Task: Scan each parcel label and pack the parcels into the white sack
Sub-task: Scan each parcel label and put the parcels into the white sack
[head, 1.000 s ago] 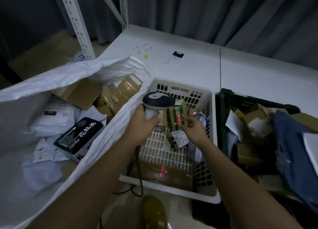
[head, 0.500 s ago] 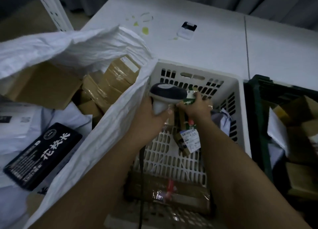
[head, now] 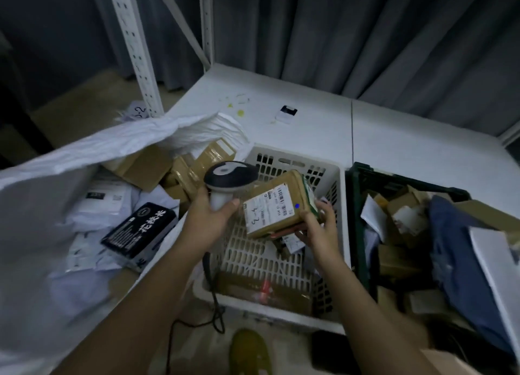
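My left hand (head: 209,218) grips the white handle of a barcode scanner (head: 229,176), whose dark head points right. My right hand (head: 319,228) holds a brown cardboard parcel (head: 277,203) above the white basket (head: 334,177); its white label faces up and a blue dot of light sits on the label. The white sack (head: 84,160) lies open at the left, with several brown boxes, white mailers and a black box (head: 139,231) inside. A small green-and-red parcel (head: 289,243) lies in the basket under my right hand.
A flat taped carton (head: 267,290) rests at the basket's near end. A dark green crate (head: 356,205) at the right holds boxes, papers and a blue cloth. Behind stand white tables (head: 408,138) with a small card (head: 287,112), a metal rack upright (head: 135,51) and grey curtains.
My right hand has lifted a brown labelled parcel out of the basket and brought it up beside the scanner. The view has pulled back and upward.
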